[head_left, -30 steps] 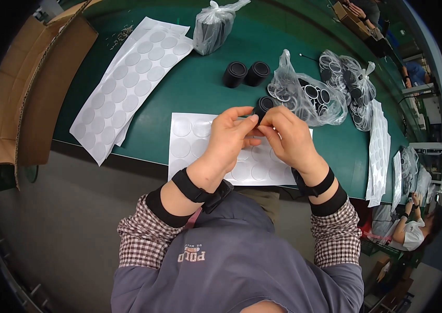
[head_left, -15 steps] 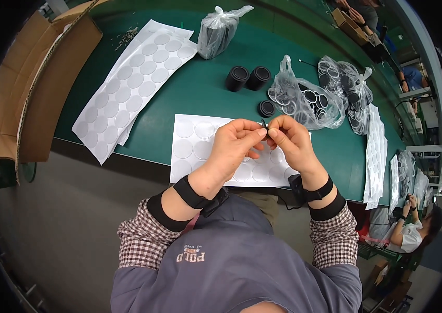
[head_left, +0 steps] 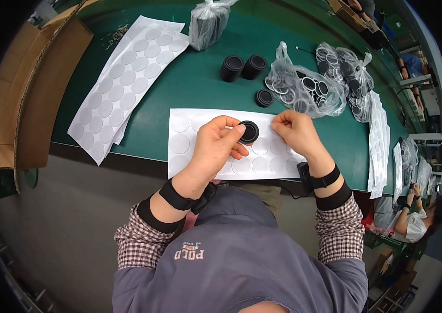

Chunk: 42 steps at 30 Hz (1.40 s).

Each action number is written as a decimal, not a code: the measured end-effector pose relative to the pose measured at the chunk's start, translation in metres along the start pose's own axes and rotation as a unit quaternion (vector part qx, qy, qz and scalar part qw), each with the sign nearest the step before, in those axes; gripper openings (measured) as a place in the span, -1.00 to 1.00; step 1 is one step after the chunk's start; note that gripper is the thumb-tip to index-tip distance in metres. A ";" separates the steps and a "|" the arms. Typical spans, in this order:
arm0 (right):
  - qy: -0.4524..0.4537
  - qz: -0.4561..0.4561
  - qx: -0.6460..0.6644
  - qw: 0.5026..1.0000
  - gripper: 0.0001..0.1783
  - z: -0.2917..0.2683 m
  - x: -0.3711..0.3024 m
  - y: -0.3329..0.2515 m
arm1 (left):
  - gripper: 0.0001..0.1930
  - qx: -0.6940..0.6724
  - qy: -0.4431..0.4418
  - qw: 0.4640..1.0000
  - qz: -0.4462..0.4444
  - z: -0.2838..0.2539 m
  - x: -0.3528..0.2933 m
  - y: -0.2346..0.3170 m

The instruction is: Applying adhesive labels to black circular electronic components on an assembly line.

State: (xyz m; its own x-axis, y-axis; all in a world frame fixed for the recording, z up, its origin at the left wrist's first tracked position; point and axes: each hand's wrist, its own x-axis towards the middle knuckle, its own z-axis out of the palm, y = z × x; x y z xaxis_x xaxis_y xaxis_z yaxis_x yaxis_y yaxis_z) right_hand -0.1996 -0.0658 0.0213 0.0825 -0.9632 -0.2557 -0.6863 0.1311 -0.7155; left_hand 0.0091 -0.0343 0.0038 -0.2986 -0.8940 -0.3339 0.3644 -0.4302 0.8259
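My left hand (head_left: 218, 143) grips a black round cap (head_left: 249, 132) by its edge, with the ringed face turned up. Under both hands lies a white sheet of round clear stickers (head_left: 174, 167), at the table's front edge. Over its right part, my right hand (head_left: 295, 130) has thumb and forefinger pinched together at the sheet. Whatever is between those fingertips is too small to make out. Just beyond the sheet stands a short stack of black caps (head_left: 264, 98). Two taller black stacks (head_left: 231, 69) are side by side farther back.
More sticker sheets (head_left: 127, 78) lie at the left, beside an open cardboard box (head_left: 56, 78). Clear bags of black and white rings (head_left: 309, 91) rest at the right, and a tied bag (head_left: 208, 26) stands at the back. A co-worker (head_left: 414, 221) sits at far right.
My hands have come apart: the right moved right to the sheet, while the left stayed with the cap. The cap, seen edge-on before, now shows its face. The view has shifted slightly.
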 end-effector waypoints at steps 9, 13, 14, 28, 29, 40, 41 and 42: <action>0.022 -0.050 -0.071 0.996 -0.87 0.004 -0.011 -0.006 | -0.79 0.048 -0.049 0.998 0.000 0.000 -0.006 -0.004; 0.000 -0.090 -0.105 0.990 -0.86 0.005 -0.026 -0.007 | -0.85 0.152 -0.102 0.983 -0.023 -0.001 -0.013 -0.007; 0.000 -0.089 -0.106 0.990 -0.86 0.006 -0.028 -0.007 | -0.85 0.152 -0.103 0.983 -0.024 0.000 -0.014 -0.009; 0.032 -0.045 -0.147 0.988 -0.88 0.019 -0.031 -0.015 | -0.90 0.484 -0.123 0.844 0.194 0.012 -0.025 -0.015; 0.027 -0.035 -0.141 0.989 -0.88 0.019 -0.031 -0.015 | -0.91 0.484 -0.121 0.844 0.197 0.012 -0.025 -0.016; 0.016 -0.032 -0.154 0.987 -0.89 0.019 -0.028 -0.019 | -0.94 0.500 -0.128 0.828 0.221 0.011 -0.026 -0.017; 0.015 -0.026 -0.152 0.988 -0.89 0.018 -0.028 -0.018 | -0.94 0.498 -0.129 0.828 0.224 0.011 -0.026 -0.017; 0.015 -0.026 -0.153 0.988 -0.89 0.018 -0.028 -0.018 | -0.94 0.498 -0.129 0.828 0.224 0.011 -0.026 -0.017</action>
State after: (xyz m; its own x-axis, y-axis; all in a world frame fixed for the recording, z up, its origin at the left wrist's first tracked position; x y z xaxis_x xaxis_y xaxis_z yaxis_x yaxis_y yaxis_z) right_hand -0.1763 -0.0374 0.0295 0.1043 -0.9740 -0.2010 -0.8682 0.0095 -0.4962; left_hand 0.0011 -0.0022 0.0033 -0.5561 -0.8240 0.1088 -0.3794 0.3682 0.8488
